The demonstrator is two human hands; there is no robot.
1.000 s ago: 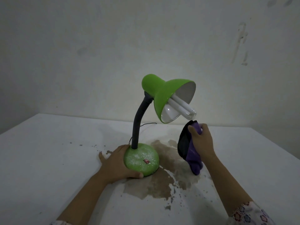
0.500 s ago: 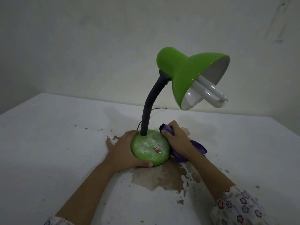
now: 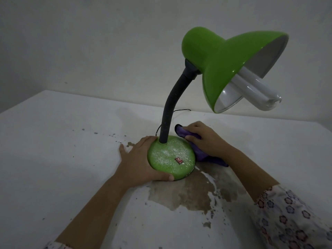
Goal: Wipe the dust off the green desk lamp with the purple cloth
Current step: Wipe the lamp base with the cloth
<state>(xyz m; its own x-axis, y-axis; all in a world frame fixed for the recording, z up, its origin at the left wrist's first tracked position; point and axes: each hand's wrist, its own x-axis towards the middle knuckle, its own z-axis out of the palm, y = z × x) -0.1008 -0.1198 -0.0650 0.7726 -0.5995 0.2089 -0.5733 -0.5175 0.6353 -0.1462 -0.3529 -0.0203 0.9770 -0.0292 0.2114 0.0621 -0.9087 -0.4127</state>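
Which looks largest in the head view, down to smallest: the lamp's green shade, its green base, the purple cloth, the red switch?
1. Green shade, though it is nearer the camera, which enlarges it.
2. Green base.
3. Purple cloth, partly hidden under the right hand, so unsure.
4. Red switch.

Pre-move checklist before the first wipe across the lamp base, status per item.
1. Lamp base steadied: ok, left hand grips its left rim, thumb at the front edge.
2. Purple cloth in hand: ok, right hand holds it bunched.
3. Cloth at the base: ok, it sits against the right rear edge, beside the black neck.
4. Dust wiped: not ok, white specks cover the top of the base.
5. Wipe path free: ok, only the small red switch sits on top.
6. Cord slack behind the lamp: cannot tell, mostly hidden.
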